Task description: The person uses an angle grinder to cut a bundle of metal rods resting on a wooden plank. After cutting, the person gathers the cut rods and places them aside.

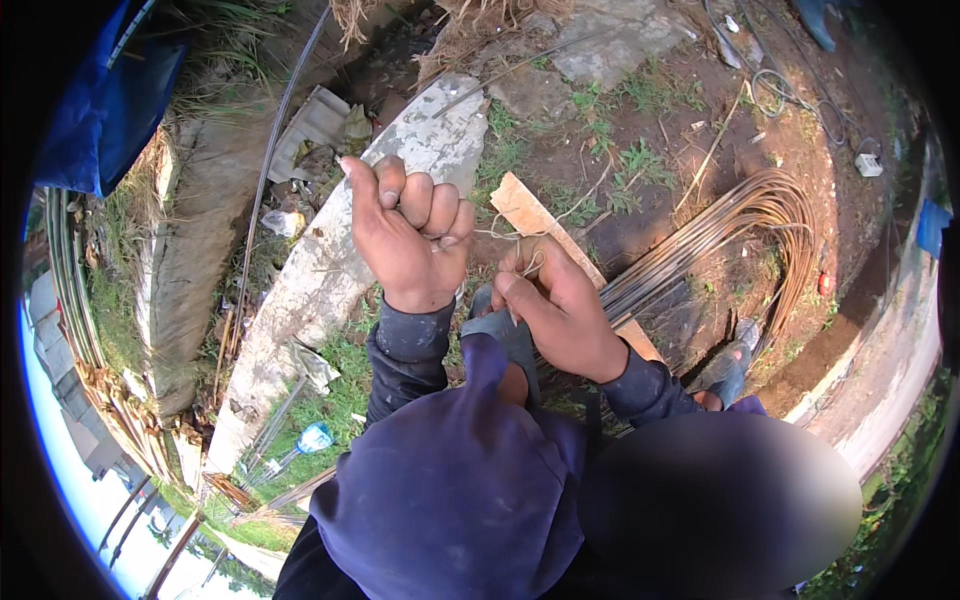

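My left hand is raised over the pale slab, its fingers curled into the palm and its thumb pointing out. A thin, light-coloured string runs from the little-finger side of that hand across to my right hand. Thumb and forefinger of the right hand pinch the string, and a small loop of it stands up above them. Below the hands, dark purple cloth covers my lap. The string's ends are too fine to follow.
A wooden board lies behind the right hand, beside a bundle of bent steel rods. The whitish concrete slab slants along the left. A blue tarp hangs at upper left. Cable coils at upper right, near a shoe lower down.
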Motion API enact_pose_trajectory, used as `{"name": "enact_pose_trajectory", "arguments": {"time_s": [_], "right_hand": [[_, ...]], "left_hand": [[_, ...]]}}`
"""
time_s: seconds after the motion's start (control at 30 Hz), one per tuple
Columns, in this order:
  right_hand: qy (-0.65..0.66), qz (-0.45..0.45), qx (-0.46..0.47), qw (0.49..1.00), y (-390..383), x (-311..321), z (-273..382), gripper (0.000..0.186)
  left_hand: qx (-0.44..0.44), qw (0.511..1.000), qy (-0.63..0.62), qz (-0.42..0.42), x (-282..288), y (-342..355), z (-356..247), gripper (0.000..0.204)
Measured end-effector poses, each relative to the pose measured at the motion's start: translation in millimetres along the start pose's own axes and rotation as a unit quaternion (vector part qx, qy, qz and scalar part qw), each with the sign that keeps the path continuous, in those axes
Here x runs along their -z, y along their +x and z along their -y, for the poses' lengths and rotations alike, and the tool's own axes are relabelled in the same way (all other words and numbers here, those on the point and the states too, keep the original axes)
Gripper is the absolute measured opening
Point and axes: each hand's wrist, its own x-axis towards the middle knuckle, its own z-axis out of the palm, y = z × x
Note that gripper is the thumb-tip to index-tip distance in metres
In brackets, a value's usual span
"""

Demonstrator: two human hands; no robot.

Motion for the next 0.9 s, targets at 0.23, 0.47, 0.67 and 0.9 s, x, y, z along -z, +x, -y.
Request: {"name": "enact_pose_trajectory", "arguments": {"time_s": [0.23, 0.47, 0.67, 0.9], "right_hand": [[0.154, -0.091, 0.005, 0.984, 7, -5, 5, 0.025], [0.13, -0.105, -0.029, 0.986, 13, 21, 31, 0.022], [0.107, -0.056, -0.047, 0.992, 12, 43, 21, 0.017], [0.251, -0.055, -0.08, 0.963, 12, 51, 23, 0.011]], "left_hand": [[-0.036, 0.999, 0.005, 0.033, -3, -5, 11, 0.043], [-0.113, 0.669, 0.639, 0.363, -1, -3, -15, 0.047], [-0.183, 0.501, 0.709, 0.462, -4, 8, -5, 0.045], [-0.171, 0.462, 0.699, 0.517, -14, 13, -11, 0.037]]}}
